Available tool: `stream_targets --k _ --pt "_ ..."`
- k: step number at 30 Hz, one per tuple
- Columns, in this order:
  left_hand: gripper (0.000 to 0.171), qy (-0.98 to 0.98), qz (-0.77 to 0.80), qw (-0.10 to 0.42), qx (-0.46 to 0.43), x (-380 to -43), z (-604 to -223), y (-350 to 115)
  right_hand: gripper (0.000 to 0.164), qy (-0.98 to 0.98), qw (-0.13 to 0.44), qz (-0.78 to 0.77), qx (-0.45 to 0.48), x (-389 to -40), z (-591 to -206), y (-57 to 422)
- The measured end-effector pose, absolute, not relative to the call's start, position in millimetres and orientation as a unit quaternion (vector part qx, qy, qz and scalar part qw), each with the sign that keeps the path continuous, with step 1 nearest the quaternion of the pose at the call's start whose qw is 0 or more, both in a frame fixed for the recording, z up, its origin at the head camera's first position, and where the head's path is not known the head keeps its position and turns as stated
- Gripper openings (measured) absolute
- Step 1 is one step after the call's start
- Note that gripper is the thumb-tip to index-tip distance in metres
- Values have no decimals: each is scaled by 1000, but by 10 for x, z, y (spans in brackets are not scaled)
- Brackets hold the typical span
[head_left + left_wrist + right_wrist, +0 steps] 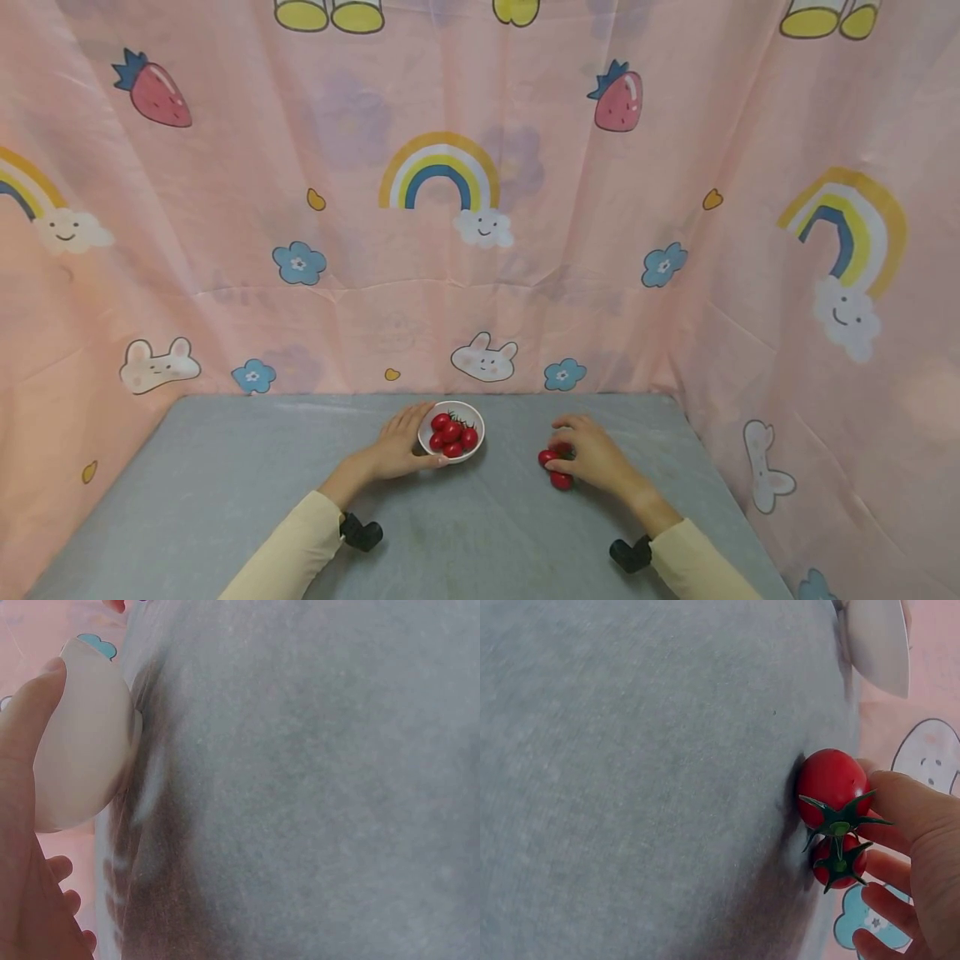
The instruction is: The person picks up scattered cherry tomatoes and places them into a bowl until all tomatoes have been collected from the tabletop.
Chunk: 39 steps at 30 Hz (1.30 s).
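Observation:
My left hand (401, 446) grips a small white bowl (480, 450) at its left side, the thumb along the near wall and the fingers round the far side. Several red cherry tomatoes (452, 431) with green stems lie inside it. The left wrist view shows the bowl's outer wall (90, 742) under the thumb. Right of the bowl, my right hand (592, 454) reaches down over a small group of tomatoes, thumb and forefinger pinching one cherry tomato (548, 457). A nearer tomato (831, 787) and a smaller-looking one (829, 859) show their green stems in the right wrist view.
A grey cloth-like tabletop (480, 533) lies beneath everything. Behind it and along both sides hangs a pink printed curtain (555, 317). A black wrist device (362, 532) sits at the left cuff, another black device (630, 554) at the right.

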<state>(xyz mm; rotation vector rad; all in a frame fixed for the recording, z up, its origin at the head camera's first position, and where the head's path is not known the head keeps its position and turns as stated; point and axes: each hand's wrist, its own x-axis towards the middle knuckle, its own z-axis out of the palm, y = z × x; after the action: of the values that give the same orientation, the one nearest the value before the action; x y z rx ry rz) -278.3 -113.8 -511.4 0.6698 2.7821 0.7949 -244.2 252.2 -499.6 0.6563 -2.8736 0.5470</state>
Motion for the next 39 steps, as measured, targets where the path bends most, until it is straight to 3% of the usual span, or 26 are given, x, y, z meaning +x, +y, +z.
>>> stream_targets --k 20,39 --pt "104 933 268 90 223 -2779 -5108 -1142 23 -959 63 170 219 -2489 -4985 2495" --pt "104 935 263 93 218 -2795 -5096 -1134 25 -960 58 149 231 -2635 -4718 2238"
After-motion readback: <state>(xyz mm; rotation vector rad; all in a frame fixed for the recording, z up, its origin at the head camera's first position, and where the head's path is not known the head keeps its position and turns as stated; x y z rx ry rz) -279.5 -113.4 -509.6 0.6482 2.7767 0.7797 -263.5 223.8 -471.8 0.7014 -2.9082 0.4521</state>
